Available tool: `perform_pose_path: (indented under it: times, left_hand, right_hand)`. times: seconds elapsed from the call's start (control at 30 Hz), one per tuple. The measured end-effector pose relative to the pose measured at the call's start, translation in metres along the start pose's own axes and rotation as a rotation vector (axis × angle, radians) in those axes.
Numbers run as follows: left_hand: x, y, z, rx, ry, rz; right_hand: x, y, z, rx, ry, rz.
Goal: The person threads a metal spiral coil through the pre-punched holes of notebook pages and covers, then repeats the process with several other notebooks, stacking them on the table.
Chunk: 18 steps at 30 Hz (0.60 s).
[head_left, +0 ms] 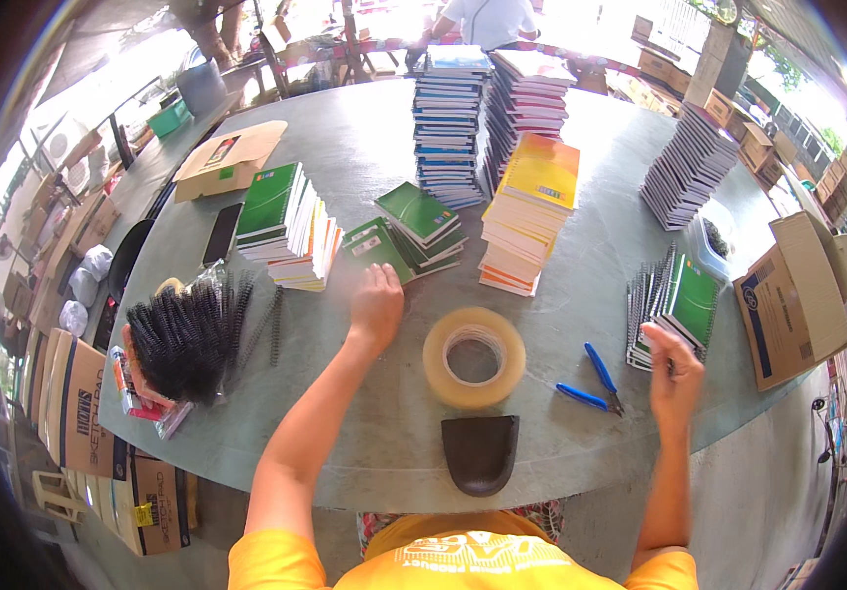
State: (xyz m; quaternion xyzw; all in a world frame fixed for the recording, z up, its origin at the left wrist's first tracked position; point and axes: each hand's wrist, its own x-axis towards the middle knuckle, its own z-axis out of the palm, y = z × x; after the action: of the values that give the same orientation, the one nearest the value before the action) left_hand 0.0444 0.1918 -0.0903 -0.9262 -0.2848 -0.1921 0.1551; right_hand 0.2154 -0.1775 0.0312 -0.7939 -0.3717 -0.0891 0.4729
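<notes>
My left hand (377, 305) is closed at the near edge of a green notebook (376, 248), its fingertips partly hidden. That notebook lies askew against a small pile of green notebooks (421, 212). On the right, my right hand (676, 369) is loosely curled, thumb and fingers apart, and seems to hold nothing. It is just in front of a stack of spiral-bound green notebooks (691, 295); contact is unclear. Blue-handled pliers (588, 385) lie to the left of this hand. Between my forearms are a wide roll of tape (435, 362) and a dark rounded pad (480, 457).
Tall notebook stacks (451, 128) stand at the far middle, with yellow-covered notebooks (531, 197) nearer. Black spiral coils (182, 339), a phone (222, 234) and green-topped notebooks (281, 221) are leftward. A cardboard box (787, 305) and purple-edged stack (687, 167) stand right. Another person (492, 22) is beyond the table.
</notes>
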Motion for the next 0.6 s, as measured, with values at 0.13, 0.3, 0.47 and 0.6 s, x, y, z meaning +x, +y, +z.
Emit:
perform_pose_path:
  times: [0.13, 0.3, 0.47, 0.6]
  left_hand:
    - [-0.015, 0.000, -0.077, -0.728, 0.037, -0.140]
    - [-0.049, 0.009, -0.187, -0.964, -0.044, 0.435]
    - [-0.051, 0.012, -0.166, -1.510, -0.077, 0.025]
    - [-0.043, 0.019, -0.123, -2.025, -0.267, -0.141]
  right_hand:
    - [-0.013, -0.008, 0.055, 0.608, -0.467, 0.362]
    - [-0.011, -0.035, 0.116, 1.579, -0.902, 1.019]
    - [0.005, -0.021, 0.120, 1.350, -0.645, 0.615]
    - [0.003, -0.029, 0.124, 0.913, -0.557, 0.335]
